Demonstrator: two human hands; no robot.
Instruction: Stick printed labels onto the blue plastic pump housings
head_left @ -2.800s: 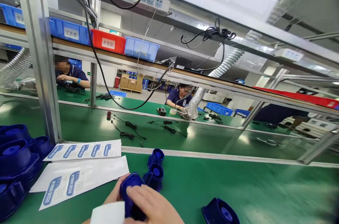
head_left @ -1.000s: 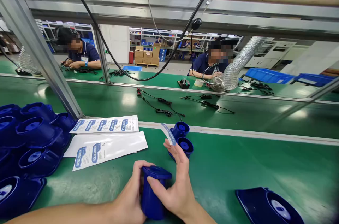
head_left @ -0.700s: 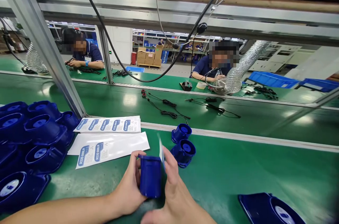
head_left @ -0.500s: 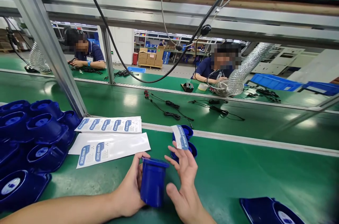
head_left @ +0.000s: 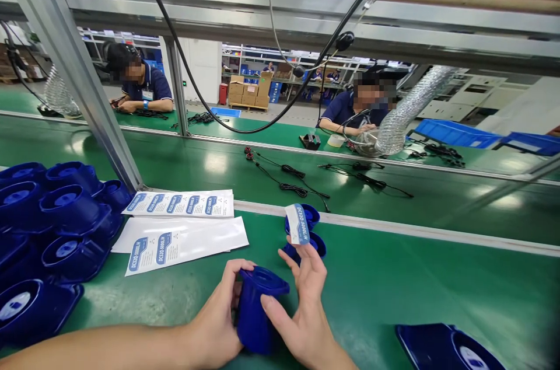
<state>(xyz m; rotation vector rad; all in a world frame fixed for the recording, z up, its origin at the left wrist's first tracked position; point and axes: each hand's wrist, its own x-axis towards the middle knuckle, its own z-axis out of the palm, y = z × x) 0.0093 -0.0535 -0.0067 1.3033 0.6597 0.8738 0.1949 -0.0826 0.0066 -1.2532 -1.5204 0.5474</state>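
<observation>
1. Our left grip (head_left: 219, 318) is closed around the blue cup (head_left: 252, 323), with the fingers wrapped along its left side.
2. The blue cup is in front of us, flanged end up and tilted; we cannot tell whether its base touches the counter (head_left: 394, 294).
3. Our right grip (head_left: 308, 311) holds the label (head_left: 296, 225) at its raised fingertips, printed face towards us, while the thumb rests against the cup's right side.
4. The label is above the cup and apart from it. Behind it we see two small cups (head_left: 315, 244), partly covered.
5. To the left, the front sheet (head_left: 205, 236) bears two labels at its left end; the back sheet (head_left: 179, 205) carries a row of five.
6. Farther left, we have a pile of blue cups (head_left: 67, 206). A single cup (head_left: 431, 346) lies at lower right, cut off by the view's edge.
7. Beyond the white strip (head_left: 376, 224), we see black cables (head_left: 294, 189).
</observation>
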